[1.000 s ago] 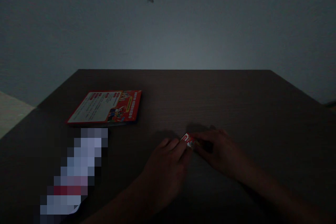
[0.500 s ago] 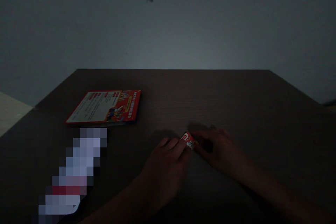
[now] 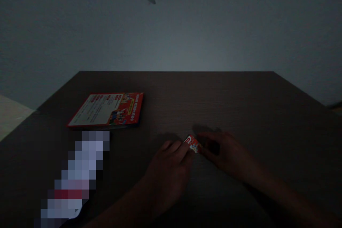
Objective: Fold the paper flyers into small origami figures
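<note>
A small red and white printed card or packet (image 3: 192, 144) lies near the middle of the table, between my two hands; its exact kind is too dim to tell. My left hand (image 3: 175, 169) has its fingers curled over the left part of it, hiding that side. At its right edge, the bent thumb and fingers of my right hand (image 3: 224, 151) close on the corner, with a dark hollow between them and the palm.
Back left on the dark wooden table (image 3: 208, 96) lies a red and white printed booklet or flat box (image 3: 107, 110). A long blurred-out bright object (image 3: 80, 171) lies in front of it, left of my left arm. A pale wall (image 3: 197, 25) stands behind the table.
My right hand has shifted very slightly to the right. My left hand and the small printed piece stay nearly where they were.
</note>
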Demonstrator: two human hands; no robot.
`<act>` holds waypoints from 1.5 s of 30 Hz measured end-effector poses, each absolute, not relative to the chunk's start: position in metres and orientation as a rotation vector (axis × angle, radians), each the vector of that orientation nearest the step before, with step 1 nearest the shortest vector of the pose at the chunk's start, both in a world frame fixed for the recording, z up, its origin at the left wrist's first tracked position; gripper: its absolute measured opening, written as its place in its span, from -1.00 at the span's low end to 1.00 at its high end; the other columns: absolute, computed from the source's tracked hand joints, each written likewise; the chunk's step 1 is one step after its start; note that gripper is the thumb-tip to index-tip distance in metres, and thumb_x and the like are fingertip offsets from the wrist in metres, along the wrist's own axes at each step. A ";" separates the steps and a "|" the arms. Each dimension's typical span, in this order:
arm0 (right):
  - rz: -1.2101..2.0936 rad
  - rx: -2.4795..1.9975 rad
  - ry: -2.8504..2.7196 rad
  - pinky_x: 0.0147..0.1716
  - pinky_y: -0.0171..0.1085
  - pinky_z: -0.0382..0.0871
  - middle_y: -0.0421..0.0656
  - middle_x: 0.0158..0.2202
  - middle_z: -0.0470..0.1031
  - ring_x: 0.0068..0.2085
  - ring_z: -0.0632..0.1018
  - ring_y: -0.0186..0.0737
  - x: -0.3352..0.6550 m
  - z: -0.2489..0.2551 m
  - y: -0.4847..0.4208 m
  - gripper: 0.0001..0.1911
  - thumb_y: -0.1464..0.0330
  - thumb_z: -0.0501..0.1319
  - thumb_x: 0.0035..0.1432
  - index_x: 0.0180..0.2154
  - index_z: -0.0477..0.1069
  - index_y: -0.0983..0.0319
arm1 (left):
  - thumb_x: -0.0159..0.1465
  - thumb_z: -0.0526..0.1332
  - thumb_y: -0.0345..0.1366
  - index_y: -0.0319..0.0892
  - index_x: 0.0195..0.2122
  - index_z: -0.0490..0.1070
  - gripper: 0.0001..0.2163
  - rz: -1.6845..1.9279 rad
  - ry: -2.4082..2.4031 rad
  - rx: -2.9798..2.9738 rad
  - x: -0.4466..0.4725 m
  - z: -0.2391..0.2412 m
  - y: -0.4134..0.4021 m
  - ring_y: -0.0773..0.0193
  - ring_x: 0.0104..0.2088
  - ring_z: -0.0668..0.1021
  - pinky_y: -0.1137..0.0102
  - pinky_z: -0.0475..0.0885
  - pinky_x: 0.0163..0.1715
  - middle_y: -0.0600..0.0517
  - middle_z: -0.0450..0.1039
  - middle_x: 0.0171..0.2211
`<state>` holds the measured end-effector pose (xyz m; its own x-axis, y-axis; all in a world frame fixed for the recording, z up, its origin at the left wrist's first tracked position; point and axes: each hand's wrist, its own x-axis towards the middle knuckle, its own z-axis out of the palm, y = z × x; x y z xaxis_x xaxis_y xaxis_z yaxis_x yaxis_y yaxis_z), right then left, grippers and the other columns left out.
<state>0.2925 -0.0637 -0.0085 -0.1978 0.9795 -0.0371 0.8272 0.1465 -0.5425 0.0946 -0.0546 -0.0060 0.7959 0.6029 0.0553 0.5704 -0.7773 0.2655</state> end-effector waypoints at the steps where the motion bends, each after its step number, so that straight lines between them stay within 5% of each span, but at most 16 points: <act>1: 0.657 -1.745 -2.100 -0.39 -0.26 0.31 -0.21 -0.46 0.56 -0.45 0.53 -0.24 0.293 -0.009 -0.064 -0.70 0.30 0.21 0.12 -0.08 0.43 0.18 | 0.25 0.09 -0.43 -0.17 -0.03 0.34 -0.74 0.204 0.910 2.750 0.094 -0.006 -0.054 0.15 -0.17 0.40 0.24 0.29 -0.17 -0.02 0.40 -0.16; 6: 0.574 -1.756 -2.112 -0.28 -0.19 0.32 -0.22 -0.44 0.57 -0.42 0.55 -0.22 0.294 -0.008 -0.065 -0.73 0.30 0.21 0.11 -0.12 0.45 0.17 | 0.26 0.09 -0.43 -0.17 -0.04 0.35 -0.75 0.205 0.889 2.742 0.094 -0.005 -0.053 0.17 -0.19 0.41 0.27 0.30 -0.20 -0.03 0.41 -0.18; 25: 0.866 -1.632 -2.077 -0.38 -0.32 0.37 -0.22 -0.37 0.56 -0.40 0.54 -0.29 0.310 -0.005 -0.064 -0.65 0.45 0.19 0.05 -0.08 0.43 0.15 | 0.26 0.07 -0.42 -0.18 -0.02 0.34 -0.74 0.186 0.901 2.703 0.094 -0.004 -0.053 0.14 -0.16 0.39 0.23 0.34 -0.18 -0.04 0.39 -0.15; 34: 0.668 -1.558 -2.185 -0.29 -0.26 0.33 -0.24 -0.32 0.56 -0.35 0.53 -0.26 0.307 -0.005 -0.065 -0.72 0.46 0.20 0.07 -0.15 0.45 0.09 | 0.27 0.06 -0.43 -0.18 -0.09 0.37 -0.79 0.276 0.913 2.717 0.095 -0.014 -0.050 0.14 -0.19 0.40 0.22 0.38 -0.20 -0.05 0.39 -0.18; 45: 1.167 -1.440 -1.672 -0.36 -0.32 0.40 -0.22 -0.39 0.44 -0.37 0.49 -0.31 0.299 -0.003 -0.068 -0.84 0.40 0.20 0.09 -0.22 0.35 0.19 | 0.25 0.15 -0.40 -0.19 -0.11 0.36 -0.81 0.657 0.998 2.590 0.099 -0.024 -0.044 0.17 -0.10 0.43 0.23 0.38 -0.09 -0.04 0.38 -0.09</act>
<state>0.2993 -0.0677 -0.0027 -0.2004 0.9763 -0.0823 0.4141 0.0083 -0.9102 0.0991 -0.0436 -0.0241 0.6565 0.6878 0.3098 0.5565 -0.7188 0.4166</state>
